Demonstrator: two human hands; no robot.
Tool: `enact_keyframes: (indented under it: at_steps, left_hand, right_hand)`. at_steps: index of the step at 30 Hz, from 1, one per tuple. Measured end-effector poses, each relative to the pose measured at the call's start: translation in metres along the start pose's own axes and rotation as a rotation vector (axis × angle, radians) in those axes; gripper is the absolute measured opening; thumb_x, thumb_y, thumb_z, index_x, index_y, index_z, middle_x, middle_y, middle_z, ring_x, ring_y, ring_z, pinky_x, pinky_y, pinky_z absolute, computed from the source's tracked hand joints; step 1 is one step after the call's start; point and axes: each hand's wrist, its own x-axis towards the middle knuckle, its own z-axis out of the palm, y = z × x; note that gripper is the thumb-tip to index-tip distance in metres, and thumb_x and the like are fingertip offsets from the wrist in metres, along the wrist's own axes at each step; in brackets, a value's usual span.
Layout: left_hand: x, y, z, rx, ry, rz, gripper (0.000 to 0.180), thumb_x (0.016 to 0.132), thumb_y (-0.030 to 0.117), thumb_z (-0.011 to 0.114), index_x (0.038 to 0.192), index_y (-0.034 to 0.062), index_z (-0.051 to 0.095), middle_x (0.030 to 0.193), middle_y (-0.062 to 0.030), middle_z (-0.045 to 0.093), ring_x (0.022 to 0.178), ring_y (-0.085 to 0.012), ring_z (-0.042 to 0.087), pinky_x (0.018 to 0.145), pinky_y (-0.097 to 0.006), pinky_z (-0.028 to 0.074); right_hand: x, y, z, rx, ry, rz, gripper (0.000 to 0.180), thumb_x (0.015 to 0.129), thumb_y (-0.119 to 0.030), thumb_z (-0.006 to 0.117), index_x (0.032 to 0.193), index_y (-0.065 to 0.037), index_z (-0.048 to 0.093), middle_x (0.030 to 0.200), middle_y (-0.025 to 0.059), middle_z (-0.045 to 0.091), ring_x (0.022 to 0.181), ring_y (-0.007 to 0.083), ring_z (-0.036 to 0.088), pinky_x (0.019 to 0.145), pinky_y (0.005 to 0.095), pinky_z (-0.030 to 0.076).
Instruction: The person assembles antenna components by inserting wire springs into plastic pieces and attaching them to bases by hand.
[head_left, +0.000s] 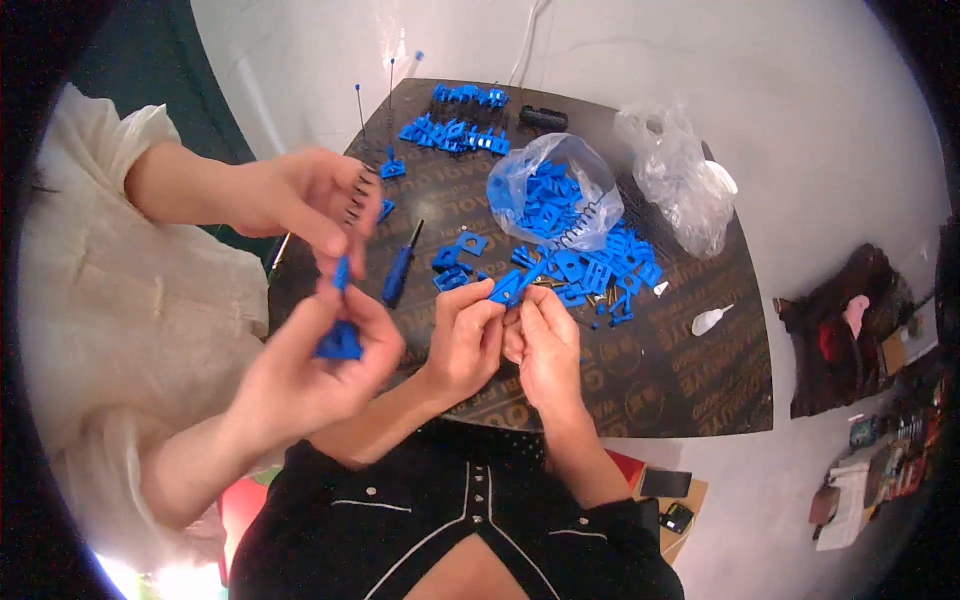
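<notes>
Head view: the left hand [462, 335] and right hand [543, 340] together pinch one blue plastic piece [507, 290] above the dark table [680, 370]. Two clear bags [560, 195] sit beyond; loose blue parts are too jumbled to count. A co-worker's two hands [315, 290] hold another blue part.

Black top w/ white piping, small metal studs, bare forearms

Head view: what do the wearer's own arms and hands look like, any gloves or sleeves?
Both the left hand and right hand are bare: no gloves, rings or watch visible. The forearms are uncovered; dark black sleeves begin near the elbows, part of a black garment with thin white piping and small studs.
</notes>
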Motion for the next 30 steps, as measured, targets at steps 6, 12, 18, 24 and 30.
enact_keyframes:
  at_steps: [6,12,18,24,30]
  left_hand:
    - [0.068,0.028,-0.128,1.230,-0.566,1.650,0.018,0.071,-0.006,0.065,0.080,0.0014,0.051,0.078,-0.0038,0.055,0.075,-0.0099,0.053,0.070,-0.021,0.045]
    - [0.087,0.064,-0.120,1.475,-0.694,1.944,0.015,0.064,-0.005,0.068,0.074,0.0000,0.059,0.077,-0.0046,0.058,0.075,-0.0104,0.056,0.071,-0.022,0.048]
    - [0.079,0.070,-0.112,1.370,-0.631,1.741,0.015,0.066,-0.005,0.070,0.076,-0.0017,0.059,0.077,-0.0062,0.059,0.074,-0.0115,0.058,0.071,-0.022,0.050]
    - [0.081,0.072,-0.110,1.308,-0.576,1.723,0.014,0.069,-0.004,0.070,0.076,-0.0032,0.058,0.077,-0.0061,0.057,0.077,-0.0119,0.060,0.072,-0.023,0.051]
    - [0.092,0.067,-0.110,1.108,-0.553,1.637,0.020,0.064,-0.009,0.071,0.079,-0.0042,0.060,0.089,-0.0075,0.054,0.081,-0.0154,0.064,0.070,-0.023,0.054]
  right_hand:
    - [-0.003,0.001,-0.007,-0.030,-0.005,-0.045,0.017,0.096,-0.015,0.044,0.104,-0.001,0.050,0.072,-0.0002,0.049,0.052,0.0043,0.038,0.044,0.0196,0.029]
    - [-0.003,0.001,-0.002,-0.104,0.005,-0.057,0.016,0.096,-0.016,0.045,0.103,-0.002,0.049,0.072,-0.0009,0.048,0.054,0.0048,0.040,0.045,0.0200,0.030]
    - [-0.001,0.006,-0.007,-0.063,0.003,-0.050,0.016,0.095,-0.017,0.047,0.103,-0.003,0.049,0.071,-0.0017,0.048,0.055,0.0048,0.040,0.046,0.0196,0.030]
    - [-0.003,0.004,-0.002,-0.058,0.011,-0.055,0.015,0.094,-0.018,0.049,0.099,-0.005,0.051,0.071,-0.0019,0.050,0.053,0.0041,0.038,0.046,0.0192,0.028]
    - [-0.004,0.001,-0.005,-0.162,0.064,-0.041,0.016,0.094,-0.013,0.047,0.103,-0.002,0.051,0.074,-0.0019,0.051,0.057,0.0045,0.042,0.048,0.0195,0.032]
